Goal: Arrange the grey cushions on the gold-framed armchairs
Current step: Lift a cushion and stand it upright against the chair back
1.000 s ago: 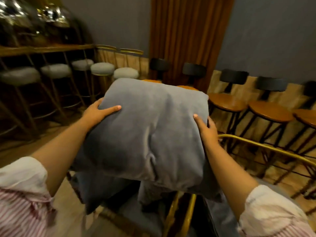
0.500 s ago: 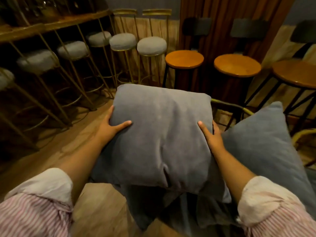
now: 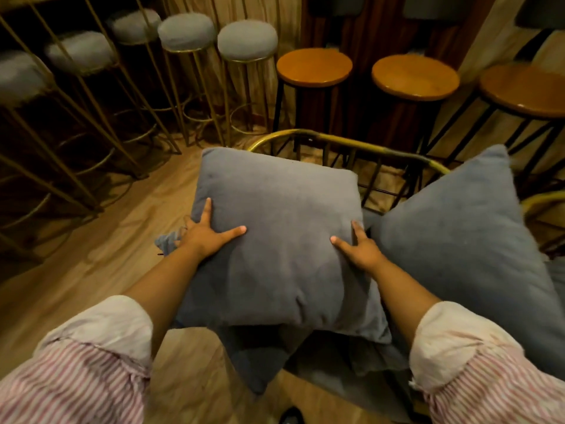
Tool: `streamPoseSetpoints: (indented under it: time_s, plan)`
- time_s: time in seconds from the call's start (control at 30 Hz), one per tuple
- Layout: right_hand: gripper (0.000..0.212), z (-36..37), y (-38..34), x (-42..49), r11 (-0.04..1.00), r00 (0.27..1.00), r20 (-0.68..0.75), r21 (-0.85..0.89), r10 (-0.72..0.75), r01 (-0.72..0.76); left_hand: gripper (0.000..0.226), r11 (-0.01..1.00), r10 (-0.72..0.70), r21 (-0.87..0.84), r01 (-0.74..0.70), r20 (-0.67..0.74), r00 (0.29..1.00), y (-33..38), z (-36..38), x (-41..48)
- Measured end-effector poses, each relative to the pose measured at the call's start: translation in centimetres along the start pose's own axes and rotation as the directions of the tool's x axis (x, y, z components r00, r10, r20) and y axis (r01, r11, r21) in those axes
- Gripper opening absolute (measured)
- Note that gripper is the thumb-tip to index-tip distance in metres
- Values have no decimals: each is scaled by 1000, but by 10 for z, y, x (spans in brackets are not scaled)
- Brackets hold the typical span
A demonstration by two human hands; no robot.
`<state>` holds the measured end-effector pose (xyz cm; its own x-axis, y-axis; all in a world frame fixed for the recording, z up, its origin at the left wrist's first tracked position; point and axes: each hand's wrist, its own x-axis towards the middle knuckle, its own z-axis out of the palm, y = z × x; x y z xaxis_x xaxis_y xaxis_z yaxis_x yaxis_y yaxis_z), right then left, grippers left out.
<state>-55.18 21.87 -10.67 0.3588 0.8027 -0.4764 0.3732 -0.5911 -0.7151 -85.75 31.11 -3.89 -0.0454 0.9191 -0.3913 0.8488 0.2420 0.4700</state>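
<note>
A square grey cushion [image 3: 275, 240] is held between two bare hands above a gold-framed armchair [image 3: 345, 142], seen from above by a head-worn camera. The left hand [image 3: 204, 237] is pressed flat against the cushion's left edge, thumb laid across the top face and fingers spread along the side. The right hand [image 3: 360, 249] is pressed against the right edge in the same way, thumb on top. Neither hand is curled closed; the cushion is clamped between the two open palms.

The cushion is tilted, its far edge near the curved gold rail of the chair back, its near edge over more grey fabric [image 3: 260, 362] beneath, which appears to be another cushion or the seat pad; which one cannot be told. A second grey cushion [image 3: 458, 240] is propped just beside it on the right, touching or nearly touching the right hand.

The step in hand is judged to be the placing of this cushion on the chair. The next move would call for it to be lowered and leaned against the back rail, then released evenly by both hands so it does not slump.

Grey padded bar stools [image 3: 247, 38] and wooden-topped stools [image 3: 315, 65] are lined up behind.
</note>
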Motion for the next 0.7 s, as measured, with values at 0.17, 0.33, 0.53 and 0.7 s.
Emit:
streamPoseSetpoints:
  time_s: [0.17, 0.33, 0.53, 0.7]
  plan:
    - [45, -44, 0, -51, 971, 970, -84, -97, -226, 218, 103, 999, 40, 27, -42, 49, 998, 57, 16, -41]
    - [36, -122, 27, -125, 940, 874, -348, -109, -340, 322, 72, 939, 345, -65, -338, 176, 922, 144, 54, -123]
    - [28, -220, 121, -226, 947, 740, -600, -104, -303, 303, 56, 806, 592, -166, -569, 259, 763, 236, 142, -240]
    - [29, -288, 220, -295, 975, 732, -661, 5, -162, 221, 47, 717, 696, -255, -649, 320, 643, 293, 222, -342]
